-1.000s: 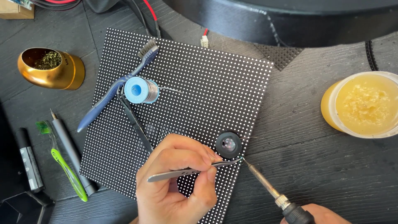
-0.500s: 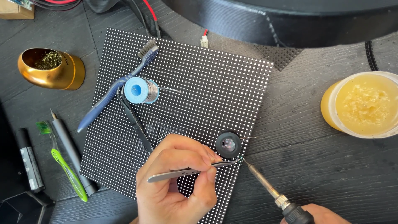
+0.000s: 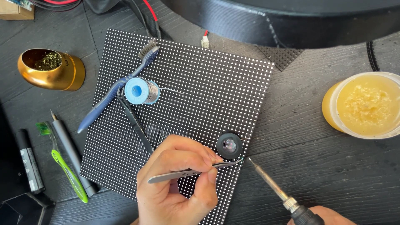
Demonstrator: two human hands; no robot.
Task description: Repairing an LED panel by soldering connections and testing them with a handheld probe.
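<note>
The dotted LED panel [image 3: 200, 96] lies flat on the dark wooden table [image 3: 316, 175], and the work sits at its lower right edge, just below a small round black lens [image 3: 229, 146] resting on the panel. There the left hand [image 3: 175, 183] pinches slim metal tweezers [image 3: 191, 171] between thumb and fingers; their long axis runs left to right, tips at the panel's edge. The soldering iron [image 3: 271, 185] slants up-left from the right hand [image 3: 329, 214], which is mostly out of frame and wrapped around the handle; its tip stands just right of the tweezer tips, apart from them. The left hand is the nearer.

On the panel's upper left lie a blue solder spool [image 3: 139, 90] and a blue toothbrush [image 3: 116, 87]. Left of the panel stands a gold tip-cleaner pot [image 3: 52, 71]; well to its right, a round tub of yellow flux paste [image 3: 366, 104].
</note>
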